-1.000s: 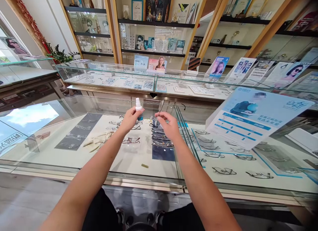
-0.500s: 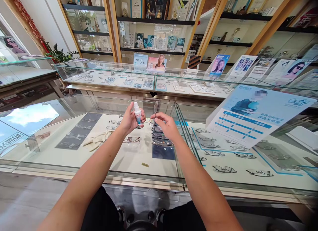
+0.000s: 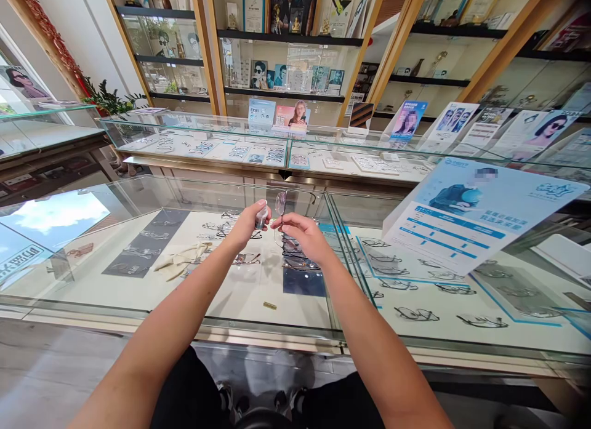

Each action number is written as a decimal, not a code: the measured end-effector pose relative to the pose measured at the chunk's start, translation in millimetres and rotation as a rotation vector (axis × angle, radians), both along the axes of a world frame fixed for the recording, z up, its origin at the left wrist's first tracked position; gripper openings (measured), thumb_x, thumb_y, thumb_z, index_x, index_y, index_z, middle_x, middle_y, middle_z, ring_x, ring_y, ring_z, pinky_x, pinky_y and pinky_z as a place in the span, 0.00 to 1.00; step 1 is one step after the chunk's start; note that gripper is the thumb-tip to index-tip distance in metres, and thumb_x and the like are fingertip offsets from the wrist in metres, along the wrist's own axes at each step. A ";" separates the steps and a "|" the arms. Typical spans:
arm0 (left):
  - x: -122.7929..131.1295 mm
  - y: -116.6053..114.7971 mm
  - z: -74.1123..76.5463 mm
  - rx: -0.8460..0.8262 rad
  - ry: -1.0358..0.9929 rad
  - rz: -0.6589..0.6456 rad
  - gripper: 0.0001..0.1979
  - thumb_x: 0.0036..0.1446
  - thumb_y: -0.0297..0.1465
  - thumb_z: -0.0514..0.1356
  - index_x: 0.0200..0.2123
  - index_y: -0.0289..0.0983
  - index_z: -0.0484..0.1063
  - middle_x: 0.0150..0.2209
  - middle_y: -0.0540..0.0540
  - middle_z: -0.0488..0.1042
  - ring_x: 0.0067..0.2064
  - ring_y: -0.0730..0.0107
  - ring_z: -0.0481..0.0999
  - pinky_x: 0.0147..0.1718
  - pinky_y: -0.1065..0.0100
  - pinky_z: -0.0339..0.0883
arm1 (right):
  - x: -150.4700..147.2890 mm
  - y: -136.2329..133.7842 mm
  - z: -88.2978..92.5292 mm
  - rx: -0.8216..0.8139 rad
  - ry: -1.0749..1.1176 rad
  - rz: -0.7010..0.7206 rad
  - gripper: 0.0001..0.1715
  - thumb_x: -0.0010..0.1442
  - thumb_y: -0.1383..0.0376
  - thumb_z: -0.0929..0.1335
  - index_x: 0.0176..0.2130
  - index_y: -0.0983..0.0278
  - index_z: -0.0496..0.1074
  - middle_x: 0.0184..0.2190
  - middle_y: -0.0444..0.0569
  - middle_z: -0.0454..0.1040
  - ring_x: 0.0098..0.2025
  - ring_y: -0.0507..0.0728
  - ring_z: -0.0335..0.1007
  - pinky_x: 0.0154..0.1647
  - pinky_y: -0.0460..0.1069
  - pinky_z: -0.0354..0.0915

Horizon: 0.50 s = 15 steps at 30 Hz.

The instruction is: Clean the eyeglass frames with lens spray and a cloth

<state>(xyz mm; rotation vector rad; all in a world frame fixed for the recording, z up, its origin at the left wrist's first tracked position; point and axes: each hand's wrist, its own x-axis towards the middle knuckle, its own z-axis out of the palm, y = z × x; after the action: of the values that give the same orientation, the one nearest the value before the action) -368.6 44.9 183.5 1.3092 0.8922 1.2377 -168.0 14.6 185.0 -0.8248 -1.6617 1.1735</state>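
Observation:
My left hand [image 3: 245, 228] is wrapped round a small spray bottle [image 3: 261, 217], its thumb near the top. The bottle is tipped so that its printed label no longer faces me. Close to its right, my right hand [image 3: 305, 233] pinches a pair of eyeglasses [image 3: 281, 203] held on edge, one lens pointing up. Part of the frame is hidden by my fingers. Both hands are above the glass display case. Beneath them, a row of dark eyeglass frames [image 3: 300, 264] lies on a dark blue panel [image 3: 302, 284].
A crumpled cream cloth [image 3: 178, 264] and a small brass-coloured bar [image 3: 270, 305] are visible at the case. A grey strip [image 3: 146, 244] carries more glasses at left. At right, a large blue-and-white sign [image 3: 480, 210] leans over further frames. Another glass case [image 3: 203, 124] stands behind.
My left hand has turned the spray bottle and moved it slightly right and down, nearer the eyeglasses. The eyeglasses have turned and shifted a little left; my right hand stays nearly in place.

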 end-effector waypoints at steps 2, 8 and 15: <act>0.6 -0.2 -0.2 0.003 0.021 -0.011 0.30 0.60 0.60 0.63 0.26 0.38 0.73 0.27 0.45 0.69 0.30 0.65 0.69 0.32 0.64 0.66 | -0.3 0.1 -0.6 -0.008 -0.008 0.014 0.12 0.65 0.54 0.72 0.43 0.56 0.83 0.46 0.48 0.86 0.52 0.62 0.79 0.49 0.56 0.75; 0.7 -0.6 0.8 0.073 0.043 0.027 0.28 0.61 0.57 0.61 0.25 0.39 0.72 0.27 0.46 0.67 0.30 0.65 0.67 0.32 0.64 0.64 | -1.1 -1.1 -0.1 -0.010 -0.001 0.039 0.12 0.65 0.55 0.72 0.43 0.55 0.84 0.47 0.48 0.87 0.52 0.62 0.79 0.47 0.55 0.74; -1.0 0.9 -3.6 0.035 0.027 -0.016 0.30 0.59 0.62 0.62 0.28 0.39 0.73 0.30 0.45 0.70 0.32 0.65 0.69 0.33 0.65 0.68 | 2.1 2.3 0.8 0.006 0.032 -0.003 0.12 0.65 0.54 0.72 0.43 0.55 0.84 0.48 0.47 0.87 0.50 0.61 0.80 0.53 0.57 0.75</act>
<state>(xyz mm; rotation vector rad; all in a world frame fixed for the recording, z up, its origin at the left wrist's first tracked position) -369.6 45.9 179.9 1.3609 0.8808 1.2302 -165.9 16.9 185.8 -0.8008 -1.6368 1.1726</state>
